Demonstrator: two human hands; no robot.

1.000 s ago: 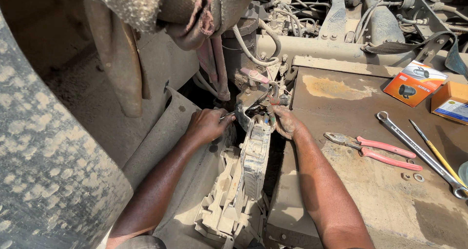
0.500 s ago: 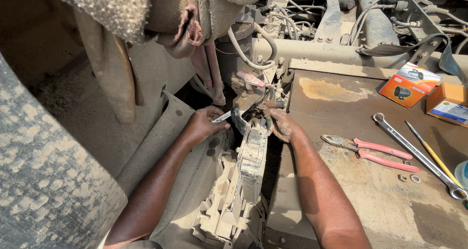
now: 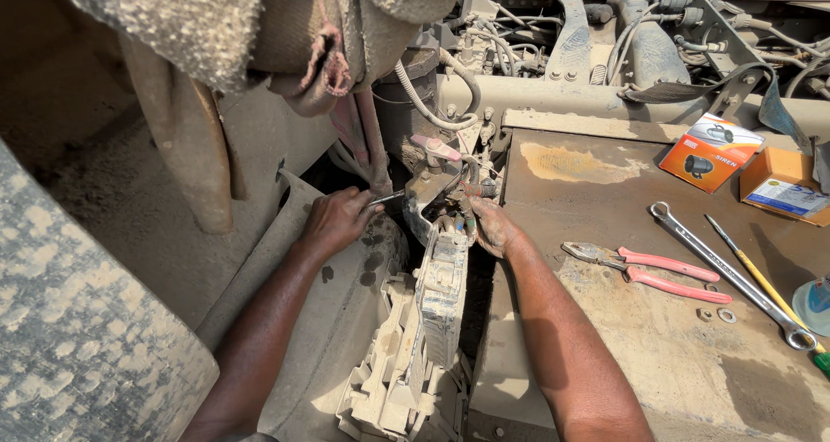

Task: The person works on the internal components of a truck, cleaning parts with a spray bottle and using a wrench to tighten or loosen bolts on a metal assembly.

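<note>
A: The left hand (image 3: pixel 335 221) fingers hold a thin metal tool (image 3: pixel 386 199) against the dusty bracket (image 3: pixel 430 191); the right hand (image 3: pixel 489 227) pinches the wires (image 3: pixel 468 221) just beside it.

B: If the tool slips, it may cut the wires.

Right hand (image 3: pixel 488 226) fingertips behind wiring.

Orange-and-white flat box (image 3: pixel 711 151) on rusty metal plate (image 3: pixel 605 321), orange box with blue-white label (image 3: pixel 785 187) just beside it
</note>
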